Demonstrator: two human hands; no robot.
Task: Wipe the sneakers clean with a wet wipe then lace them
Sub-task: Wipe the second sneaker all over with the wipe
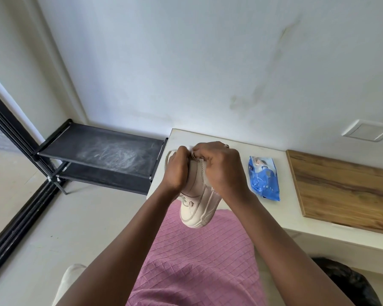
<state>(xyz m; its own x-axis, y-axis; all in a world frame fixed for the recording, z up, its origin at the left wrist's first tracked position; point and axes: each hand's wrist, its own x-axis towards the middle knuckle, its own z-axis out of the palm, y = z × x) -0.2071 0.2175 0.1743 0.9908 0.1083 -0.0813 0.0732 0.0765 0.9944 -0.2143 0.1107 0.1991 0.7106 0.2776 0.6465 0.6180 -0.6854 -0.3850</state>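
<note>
The person holds one cream sneaker (197, 199) in the air above their lap and the near edge of the white table (221, 140), heel end towards the camera and toe end buried under both hands. The left hand (177, 171) is closed around the shoe's left side near the eyelets, and the right hand (221, 166) is closed over the top, fingers pinched together on something pale — probably the lace (169, 153), though the knuckles hide the pinch itself. A loop of that lace curves out past the left hand.

The main risk, judged from this pose, is the lace tip missing or slipping back out of an eyelet, since the hands cover the very spot being worked and the shoe has no support under it. A twist of the wrist could also tip the unsupported heel down and pull the threaded end loose. If the lace is drawn unevenly, one end may finish too short to tie.

The sneaker looks like smooth, matte leather or a leather-like material with raised stitched seams and a thick, rounded rubber sole. The blue wet-wipe pack (263, 177) is a soft, crinkled plastic pouch lying flat on the table, well apart from the shoe. Beside it lies a wood-grain board (345, 186), flat and hard-edged.
</note>
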